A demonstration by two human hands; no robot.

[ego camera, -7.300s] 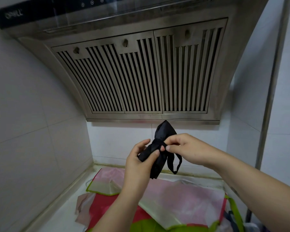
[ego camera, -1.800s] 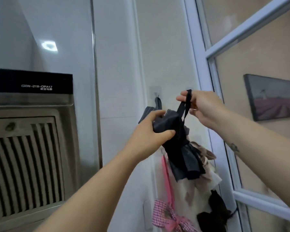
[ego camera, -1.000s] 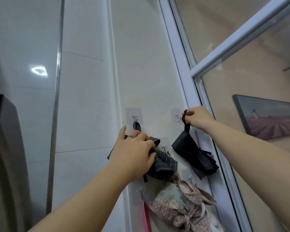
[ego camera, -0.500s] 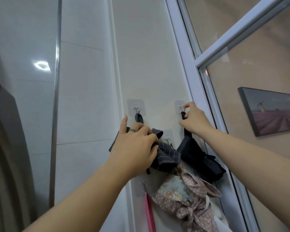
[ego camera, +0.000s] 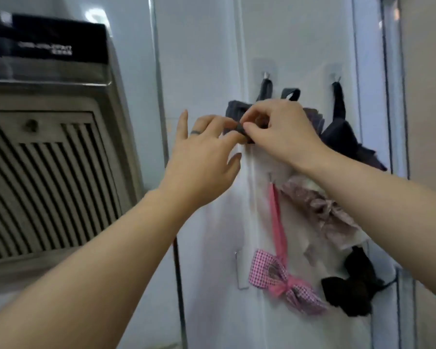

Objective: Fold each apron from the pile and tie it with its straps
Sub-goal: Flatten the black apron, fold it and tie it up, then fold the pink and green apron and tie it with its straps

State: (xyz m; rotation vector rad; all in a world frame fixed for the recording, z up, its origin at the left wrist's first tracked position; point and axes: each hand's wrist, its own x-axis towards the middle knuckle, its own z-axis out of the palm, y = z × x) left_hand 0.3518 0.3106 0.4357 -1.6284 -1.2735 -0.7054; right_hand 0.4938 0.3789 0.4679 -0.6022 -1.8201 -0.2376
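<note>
A folded dark grey cloth apron (ego camera: 233, 108) hangs by its strap from the left of 2 clear stick-on wall hooks (ego camera: 266, 74) on the white tiled wall, level with both hands. The right hand (ego camera: 280, 132) pinches a small fold of this apron between thumb and forefinger, the other fingers curled over the bundle. The left hand (ego camera: 202, 157) is spread loosely: its fingertips touch the same fold, the forefinger points up and the thumb stays apart below, gripping nothing.

Just right, a folded black cloth apron (ego camera: 342, 137) hangs from the second hook (ego camera: 335, 78). Below hang a pale pink dotted bundle (ego camera: 322, 207), a pink checked bundle tied in a bow (ego camera: 269, 269) and another black bundle (ego camera: 355, 285). A steel slatted range hood (ego camera: 48, 147) sits at the left.
</note>
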